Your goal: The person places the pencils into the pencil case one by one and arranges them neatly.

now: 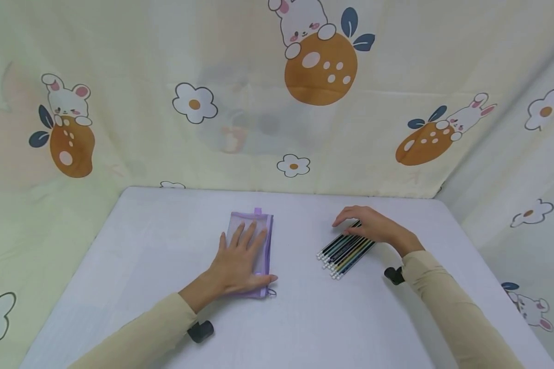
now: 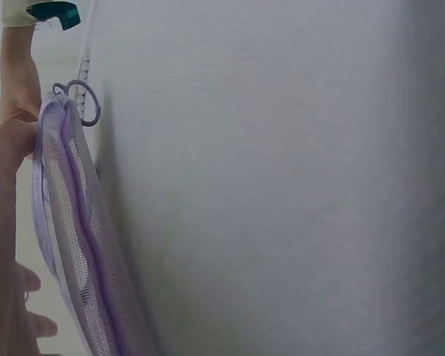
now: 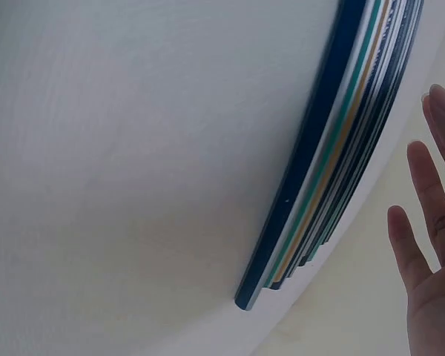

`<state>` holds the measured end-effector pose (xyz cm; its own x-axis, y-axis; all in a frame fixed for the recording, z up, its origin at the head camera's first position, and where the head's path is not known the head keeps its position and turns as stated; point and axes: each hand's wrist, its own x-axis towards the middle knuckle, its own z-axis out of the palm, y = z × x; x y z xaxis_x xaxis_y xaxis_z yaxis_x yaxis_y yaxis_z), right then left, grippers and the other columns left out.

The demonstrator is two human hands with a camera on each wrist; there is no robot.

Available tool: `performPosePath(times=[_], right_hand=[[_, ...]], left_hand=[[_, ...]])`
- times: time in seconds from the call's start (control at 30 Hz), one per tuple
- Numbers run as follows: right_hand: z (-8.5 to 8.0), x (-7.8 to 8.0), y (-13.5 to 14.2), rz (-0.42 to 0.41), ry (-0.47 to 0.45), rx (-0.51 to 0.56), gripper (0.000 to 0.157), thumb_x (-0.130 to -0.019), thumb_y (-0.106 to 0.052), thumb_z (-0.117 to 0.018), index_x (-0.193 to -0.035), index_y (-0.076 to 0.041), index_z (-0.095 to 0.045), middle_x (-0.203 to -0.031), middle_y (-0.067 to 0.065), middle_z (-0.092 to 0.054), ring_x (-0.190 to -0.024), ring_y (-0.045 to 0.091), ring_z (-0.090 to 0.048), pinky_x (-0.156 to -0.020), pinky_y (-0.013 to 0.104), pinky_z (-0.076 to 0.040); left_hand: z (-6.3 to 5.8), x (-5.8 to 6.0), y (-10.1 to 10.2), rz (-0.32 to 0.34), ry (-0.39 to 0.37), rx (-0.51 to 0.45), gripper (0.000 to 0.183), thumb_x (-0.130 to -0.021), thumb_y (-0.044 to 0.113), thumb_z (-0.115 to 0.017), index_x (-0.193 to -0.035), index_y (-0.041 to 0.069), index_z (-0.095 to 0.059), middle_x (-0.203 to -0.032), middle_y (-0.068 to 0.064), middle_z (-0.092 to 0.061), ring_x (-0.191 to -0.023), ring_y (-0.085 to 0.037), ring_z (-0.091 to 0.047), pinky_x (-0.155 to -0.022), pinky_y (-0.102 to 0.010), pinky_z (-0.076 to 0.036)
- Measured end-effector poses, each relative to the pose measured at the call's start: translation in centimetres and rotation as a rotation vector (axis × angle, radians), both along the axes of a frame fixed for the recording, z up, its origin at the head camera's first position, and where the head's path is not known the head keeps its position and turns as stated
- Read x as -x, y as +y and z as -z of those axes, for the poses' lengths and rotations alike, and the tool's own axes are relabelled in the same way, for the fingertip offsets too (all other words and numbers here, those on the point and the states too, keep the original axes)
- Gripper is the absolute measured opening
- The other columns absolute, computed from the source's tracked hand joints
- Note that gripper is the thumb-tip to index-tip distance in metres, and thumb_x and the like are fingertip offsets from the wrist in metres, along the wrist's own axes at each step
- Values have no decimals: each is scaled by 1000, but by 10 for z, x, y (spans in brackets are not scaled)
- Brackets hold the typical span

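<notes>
patterned curtain (image 1: pixel 240 46) backs the white table (image 1: pixel 332 328). left hand (image 1: pixel 235 264) rests on the pouch (image 1: pixel 262 262), fingers spread and straight, probably to keep it flat. to the pouch's right, pencils (image 1: pixel 344 251) lie side by side on the table, presumably to stay grouped. right hand (image 1: pixel 373 225) arches over them, fingers open and loosely bent; contact cannot be told.

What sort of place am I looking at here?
Probably a small curtained tabletop work or recording booth: a plain white table, bunny-print curtains behind and beside it, and dark devices, perhaps cameras, at both wrists.
</notes>
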<state>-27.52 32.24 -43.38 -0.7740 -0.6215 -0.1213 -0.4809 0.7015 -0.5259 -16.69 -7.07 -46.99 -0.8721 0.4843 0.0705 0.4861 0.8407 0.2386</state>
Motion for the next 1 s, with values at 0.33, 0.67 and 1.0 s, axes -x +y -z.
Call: performPosePath(times=[0.33,0.67,1.0], right_hand=[[10,11,5,-45,17,-17,24,-92,-6,-73,-111,-21,-76,-114,-9,-67,-112,18,-60,-101,49,-48],[12,19,3,-56,4,-33,20,-92,-3,-72,-102,-20,-78,-110,-6,-66,-109,18,-61,-100,47,-50],[19,32,3,-71,-83,-47,15,-91,-7,-74,-96,-21,-76,-106,-2,-61,-104,18,-57,-99,44,-49]], left_hand=[[8,-1,0,-6,-22,-16,106,-83,80,-52,-163,19,-21,-170,-15,-14,-155,-44,-11,-110,-79,-17],[7,-2,0,-9,-29,-32,103,-83,79,-53,-162,19,-25,-169,-16,-17,-153,-46,-15,-109,-78,-21],[8,-2,0,-5,-24,-44,103,-83,77,-55,-162,18,-25,-169,-18,-17,-153,-47,-16,-108,-77,-25]])
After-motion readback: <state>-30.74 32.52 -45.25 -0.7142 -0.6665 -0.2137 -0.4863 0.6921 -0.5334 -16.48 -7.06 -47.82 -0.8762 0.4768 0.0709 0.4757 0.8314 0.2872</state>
